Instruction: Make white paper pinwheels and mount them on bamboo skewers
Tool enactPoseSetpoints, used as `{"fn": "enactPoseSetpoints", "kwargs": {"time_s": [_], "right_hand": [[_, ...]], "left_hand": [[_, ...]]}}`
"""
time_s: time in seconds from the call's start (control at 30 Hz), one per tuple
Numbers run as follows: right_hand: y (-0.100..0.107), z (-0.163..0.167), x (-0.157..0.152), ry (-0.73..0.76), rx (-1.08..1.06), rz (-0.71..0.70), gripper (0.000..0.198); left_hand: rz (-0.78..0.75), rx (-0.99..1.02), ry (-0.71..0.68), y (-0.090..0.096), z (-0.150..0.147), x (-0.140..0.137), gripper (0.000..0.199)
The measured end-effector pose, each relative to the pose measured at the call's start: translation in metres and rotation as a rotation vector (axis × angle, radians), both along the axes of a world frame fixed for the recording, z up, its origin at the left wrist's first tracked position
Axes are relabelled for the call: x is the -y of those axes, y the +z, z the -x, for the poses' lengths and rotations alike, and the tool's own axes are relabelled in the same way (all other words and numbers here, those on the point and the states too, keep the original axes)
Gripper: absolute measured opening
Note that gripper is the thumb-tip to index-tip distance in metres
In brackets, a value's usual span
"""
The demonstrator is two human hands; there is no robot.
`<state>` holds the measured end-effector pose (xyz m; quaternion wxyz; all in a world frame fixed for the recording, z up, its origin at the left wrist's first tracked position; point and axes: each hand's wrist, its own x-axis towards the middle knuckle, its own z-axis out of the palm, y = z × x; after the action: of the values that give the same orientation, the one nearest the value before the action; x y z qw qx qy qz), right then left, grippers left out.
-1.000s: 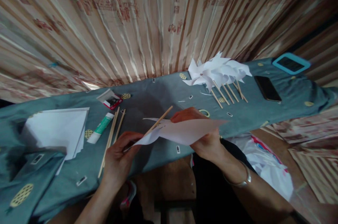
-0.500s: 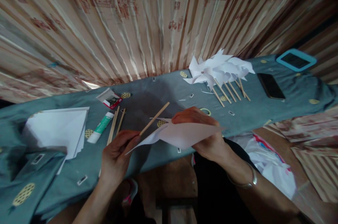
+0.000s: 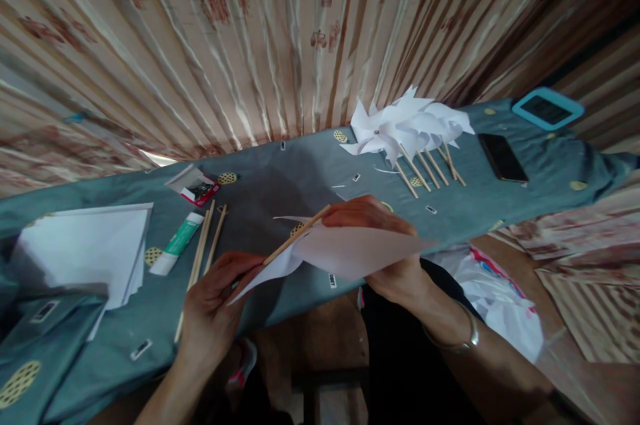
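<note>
Above the near edge of the counter (image 3: pixel 273 168), we support the curved white paper (image 3: pixel 353 251) beside the wooden stick (image 3: pixel 296 235). Our left hand (image 3: pixel 213 295) is closed around the stick's near end; our right hand (image 3: pixel 397 271) curls round the paper, partly hidden by it. To avoid creases, we should steady the stick and grip the paper lightly. Beyond lie paper pinwheels (image 3: pixel 405 128).
</note>
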<state>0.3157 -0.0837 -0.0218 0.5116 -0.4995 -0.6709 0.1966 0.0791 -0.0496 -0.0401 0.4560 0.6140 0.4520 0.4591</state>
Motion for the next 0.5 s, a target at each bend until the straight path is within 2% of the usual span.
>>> {"fn": "enactPoseSetpoints", "kwargs": {"time_s": [0.1,0.3,0.5], "right_hand": [[0.000,0.002,0.001,0.011,-0.096,-0.049,0.018],[0.001,0.005,0.001,0.014,-0.116,0.010,0.022],[0.004,0.004,0.000,0.035,-0.142,-0.025,0.021]], "left_hand": [[-0.002,-0.002,-0.009,-0.005,0.004,0.001,0.008],[0.006,-0.170,-0.088,-0.022,0.020,0.002,0.018],[0.021,-0.185,-0.087,-0.022,0.020,0.003,0.020]]}}
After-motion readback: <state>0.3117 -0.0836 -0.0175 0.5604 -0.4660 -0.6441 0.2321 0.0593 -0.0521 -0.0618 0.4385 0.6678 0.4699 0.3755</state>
